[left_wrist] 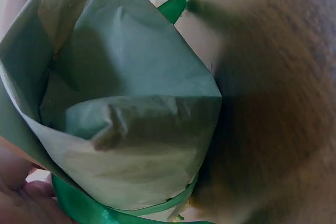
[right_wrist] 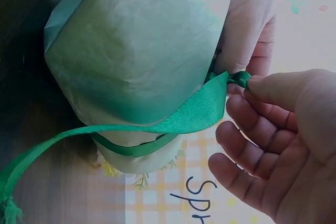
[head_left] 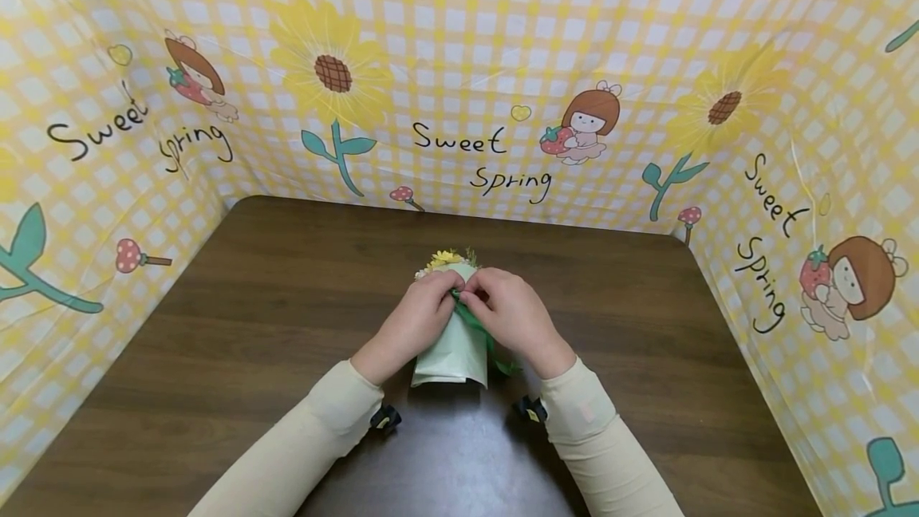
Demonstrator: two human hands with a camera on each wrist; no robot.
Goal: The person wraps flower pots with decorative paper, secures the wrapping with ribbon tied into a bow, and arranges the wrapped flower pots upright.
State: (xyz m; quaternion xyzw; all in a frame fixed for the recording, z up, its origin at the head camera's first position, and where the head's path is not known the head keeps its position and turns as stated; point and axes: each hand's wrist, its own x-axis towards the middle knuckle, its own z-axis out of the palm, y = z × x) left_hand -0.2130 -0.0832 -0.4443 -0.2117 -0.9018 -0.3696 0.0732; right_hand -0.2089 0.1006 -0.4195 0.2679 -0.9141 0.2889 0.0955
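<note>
A bouquet in pale green wrapping paper (head_left: 452,351) lies on the table, its yellow flowers (head_left: 447,258) pointing away from me. A green ribbon (right_wrist: 194,113) circles the paper and has a small knot on top, with one frayed tail hanging down the right side. My right hand (head_left: 508,311) pinches the ribbon at the knot between thumb and index finger, the other fingers loosely bent. Opposite it, my left hand (head_left: 424,311) pinches the ribbon close to the same knot. The left wrist view looks into the open lower end of the paper (left_wrist: 152,124).
The bouquet rests on a dark brown wooden table (head_left: 287,301). A yellow checked cloth (head_left: 459,46) printed with flowers and lettering encloses the back and both sides. A black wrist camera (head_left: 386,419) sits under the left sleeve, and another (head_left: 531,409) under the right.
</note>
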